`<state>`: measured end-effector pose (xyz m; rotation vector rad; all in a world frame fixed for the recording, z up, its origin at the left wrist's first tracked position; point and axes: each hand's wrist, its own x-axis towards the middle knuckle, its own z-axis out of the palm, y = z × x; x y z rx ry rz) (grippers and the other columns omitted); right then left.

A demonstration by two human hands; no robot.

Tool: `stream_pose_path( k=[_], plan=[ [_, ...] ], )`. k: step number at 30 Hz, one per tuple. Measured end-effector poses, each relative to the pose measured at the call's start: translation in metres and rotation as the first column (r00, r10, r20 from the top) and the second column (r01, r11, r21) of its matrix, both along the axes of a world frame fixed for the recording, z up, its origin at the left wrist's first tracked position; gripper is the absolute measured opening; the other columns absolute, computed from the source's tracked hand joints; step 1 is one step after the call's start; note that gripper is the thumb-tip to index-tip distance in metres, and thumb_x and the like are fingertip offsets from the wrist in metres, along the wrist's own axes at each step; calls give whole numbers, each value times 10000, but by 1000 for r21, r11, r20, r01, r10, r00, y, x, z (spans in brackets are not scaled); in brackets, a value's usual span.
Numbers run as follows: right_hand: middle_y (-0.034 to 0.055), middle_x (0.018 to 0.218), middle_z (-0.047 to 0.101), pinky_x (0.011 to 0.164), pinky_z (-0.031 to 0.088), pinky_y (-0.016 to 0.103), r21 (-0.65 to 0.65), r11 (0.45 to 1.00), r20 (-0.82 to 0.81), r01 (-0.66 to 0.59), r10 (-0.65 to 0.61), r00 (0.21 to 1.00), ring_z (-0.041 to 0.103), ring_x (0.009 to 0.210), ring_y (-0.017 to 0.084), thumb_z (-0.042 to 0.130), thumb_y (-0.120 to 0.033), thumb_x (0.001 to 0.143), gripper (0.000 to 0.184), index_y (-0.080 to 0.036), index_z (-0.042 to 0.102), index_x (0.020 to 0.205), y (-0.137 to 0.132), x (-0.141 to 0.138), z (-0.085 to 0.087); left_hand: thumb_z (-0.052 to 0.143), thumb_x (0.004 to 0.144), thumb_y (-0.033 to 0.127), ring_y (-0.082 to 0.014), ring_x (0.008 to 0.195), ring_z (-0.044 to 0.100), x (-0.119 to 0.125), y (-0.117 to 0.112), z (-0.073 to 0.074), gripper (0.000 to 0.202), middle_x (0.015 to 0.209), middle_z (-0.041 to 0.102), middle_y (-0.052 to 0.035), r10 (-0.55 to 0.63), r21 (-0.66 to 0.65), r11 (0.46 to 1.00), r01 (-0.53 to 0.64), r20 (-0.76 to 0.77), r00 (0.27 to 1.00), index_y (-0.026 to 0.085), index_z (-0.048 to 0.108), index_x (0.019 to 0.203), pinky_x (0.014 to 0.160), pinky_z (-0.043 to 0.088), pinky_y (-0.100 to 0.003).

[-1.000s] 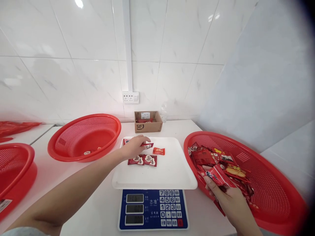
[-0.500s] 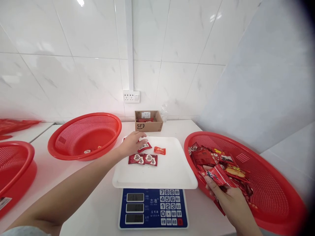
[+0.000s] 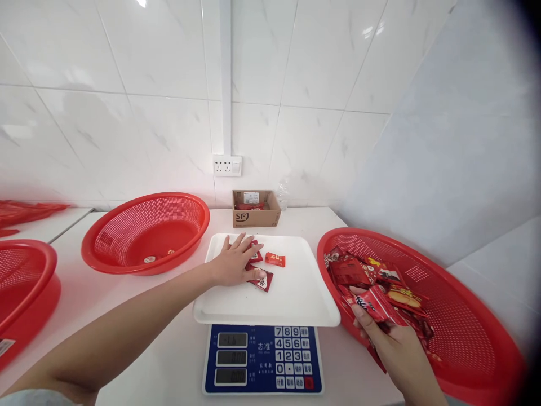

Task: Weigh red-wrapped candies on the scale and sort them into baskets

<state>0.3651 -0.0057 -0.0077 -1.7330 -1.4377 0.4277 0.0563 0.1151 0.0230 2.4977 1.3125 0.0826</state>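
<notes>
My left hand (image 3: 232, 262) lies palm down on the white scale tray (image 3: 270, 307), its fingers spread over dark red candy packets (image 3: 262, 280) that show partly beneath it. Just right of those fingers is a smaller bright red packet (image 3: 275, 259). The scale's blue keypad panel (image 3: 264, 361) faces me below the tray. Over the near left side of the right basket (image 3: 477, 332), my right hand (image 3: 386, 338) pinches a red snack packet (image 3: 374, 303) between thumb and fingers. Several red packets (image 3: 350, 270) are heaped in that basket behind the hand.
A red basket (image 3: 147, 197) with a few small pieces in it stands at the left, and another red basket (image 3: 29, 248) is cut off by the left edge. An open cardboard box (image 3: 257, 218) sits by the tiled wall. Red plastic film (image 3: 29, 211) lies far left.
My left hand has spread out and come down flat over the packets, shifting them together and covering most of them. My right hand stays at the basket with its packet.
</notes>
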Motion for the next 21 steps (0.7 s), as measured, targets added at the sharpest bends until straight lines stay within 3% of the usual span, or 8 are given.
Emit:
stream_pose_path(
  k=[4,9,16,19,21],
  plan=[
    [11,496,621,519,486,277,19,1000,1,20,-20,1000,613,541,207,565,-528,749,372,-215,702,893,-1,-5,5,303,773,761,-346,1410,-20,14,1,-3,815,1544,133,-126,-71,55,996,70,16,997,287,250,1434,1059,-22,-656],
    [17,539,650,521,485,278,11,1000,-7,26,-25,1000,596,508,199,549,-524,760,452,-196,679,1041,-1,-8,7,384,797,703,-358,1409,3,25,2,-4,642,1533,196,-91,-162,63,985,159,43,986,374,390,1349,1039,-28,-685],
    [38,612,682,563,500,276,3,999,-8,36,-36,999,621,559,200,548,-535,761,480,-183,677,1062,-1,-5,3,535,803,564,-318,1409,109,25,2,-1,415,1433,385,-97,-166,56,986,159,152,974,285,567,1109,1070,21,-660],
    [33,588,672,549,499,272,16,999,-11,36,-36,999,630,577,206,556,-531,754,465,-188,683,1041,-1,-5,3,546,779,596,-320,1410,105,21,2,2,445,1446,374,-95,-176,43,984,171,171,969,249,574,1056,1084,8,-643],
    [27,560,658,535,498,271,28,999,-10,31,-31,999,637,592,214,571,-525,744,434,-194,693,997,-1,-6,4,542,760,631,-320,1412,95,20,1,2,533,1469,341,-106,-170,42,985,165,176,970,234,544,1116,1093,-8,-628]
  ],
)
